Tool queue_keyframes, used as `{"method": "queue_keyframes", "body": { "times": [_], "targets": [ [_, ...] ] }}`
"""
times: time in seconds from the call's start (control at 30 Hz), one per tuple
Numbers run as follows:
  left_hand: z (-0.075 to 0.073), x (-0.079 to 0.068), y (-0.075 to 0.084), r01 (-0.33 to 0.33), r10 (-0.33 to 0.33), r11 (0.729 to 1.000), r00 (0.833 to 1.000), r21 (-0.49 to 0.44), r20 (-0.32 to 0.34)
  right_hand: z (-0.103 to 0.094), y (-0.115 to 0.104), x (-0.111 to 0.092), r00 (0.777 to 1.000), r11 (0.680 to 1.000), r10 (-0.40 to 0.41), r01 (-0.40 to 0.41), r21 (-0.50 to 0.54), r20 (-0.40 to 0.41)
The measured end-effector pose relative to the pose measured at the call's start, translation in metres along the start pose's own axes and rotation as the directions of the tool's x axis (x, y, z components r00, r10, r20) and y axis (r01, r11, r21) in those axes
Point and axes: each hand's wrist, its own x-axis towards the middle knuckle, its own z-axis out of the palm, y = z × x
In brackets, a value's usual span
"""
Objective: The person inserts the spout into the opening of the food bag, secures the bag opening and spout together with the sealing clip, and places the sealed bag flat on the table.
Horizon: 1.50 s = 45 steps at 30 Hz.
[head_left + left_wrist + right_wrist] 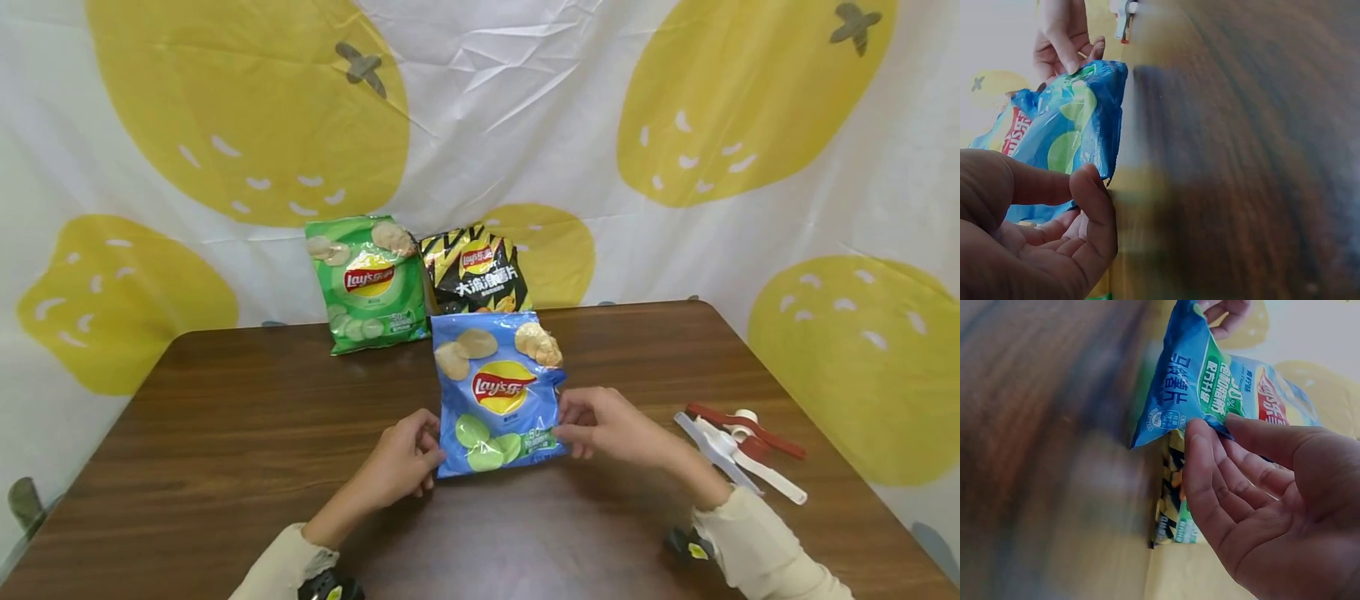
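A blue chip bag (491, 398) with a red and yellow logo is held upright over the middle of the table, its front toward me. My left hand (408, 458) pinches its lower left edge between thumb and fingers. On the other side, my right hand (603, 425) pinches the lower right edge. The left wrist view shows the thumb and a finger at the corner of the blue bag (1063, 122). From the right wrist, the blue bag (1210, 381) shows its printed lower strip, with fingers behind and thumb in front.
A green chip bag (367, 283) and a black and yellow chip bag (476, 271) lean against the patterned cloth (502, 100) at the table's back edge. Several red and white clips (738, 446) lie on the brown table (247, 450) at the right.
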Motion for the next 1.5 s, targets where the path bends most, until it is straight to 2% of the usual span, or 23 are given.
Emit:
{"method": "queue_keyframes", "body": {
  "times": [0.2,0.37,0.5,0.63,0.73,0.83,0.9,1.03,1.13,1.23,1.33,1.5],
  "targets": [
    [-0.002,-0.005,-0.011,0.045,-0.045,0.999,0.998,-0.009,0.032,0.012,0.005,0.004,1.000,1.000,-0.018,0.018,-0.001,0.005],
    [-0.004,-0.004,-0.015,0.060,-0.060,0.998,0.997,-0.005,0.058,0.013,0.008,0.000,1.000,1.000,-0.014,0.014,-0.016,-0.003],
    [-0.003,-0.003,-0.015,0.069,-0.067,0.997,0.995,-0.027,0.081,0.002,0.011,-0.018,0.999,0.996,0.003,-0.007,-0.086,-0.038],
    [-0.004,-0.003,-0.014,0.069,-0.067,0.997,0.995,-0.032,0.073,-0.016,0.015,-0.045,0.991,0.983,0.000,-0.025,-0.183,-0.133],
    [-0.006,-0.003,-0.014,0.070,-0.069,0.997,0.996,-0.015,0.056,-0.028,0.019,-0.063,0.974,0.974,-0.004,-0.047,-0.220,-0.227],
    [-0.006,-0.003,-0.015,0.077,-0.077,0.997,0.995,0.003,0.058,-0.043,0.024,-0.077,0.945,0.955,-0.013,-0.085,-0.284,-0.327],
    [-0.004,-0.002,-0.015,0.083,-0.083,0.997,0.995,0.005,0.062,-0.053,0.027,-0.085,0.920,0.928,-0.022,-0.127,-0.350,-0.391],
    [0.000,0.000,-0.013,0.092,-0.090,0.996,0.994,-0.016,0.064,-0.075,0.032,-0.101,0.867,0.849,-0.055,-0.222,-0.480,-0.496],
    [0.003,0.000,-0.010,0.101,-0.098,0.993,0.993,-0.052,0.061,-0.088,0.039,-0.114,0.851,0.814,-0.055,-0.265,-0.517,-0.522],
    [0.004,0.000,-0.008,0.122,-0.119,0.990,0.992,-0.075,0.053,-0.094,0.047,-0.121,0.853,0.789,-0.059,-0.278,-0.547,-0.519],
    [0.004,0.001,-0.009,0.146,-0.143,0.987,0.989,-0.068,0.045,-0.095,0.054,-0.122,0.864,0.775,-0.062,-0.274,-0.570,-0.500],
    [0.003,0.002,-0.010,0.162,-0.159,0.986,0.986,-0.051,0.048,-0.096,0.056,-0.124,0.882,0.786,0.031,-0.312,-0.534,-0.470]
  ]
}}
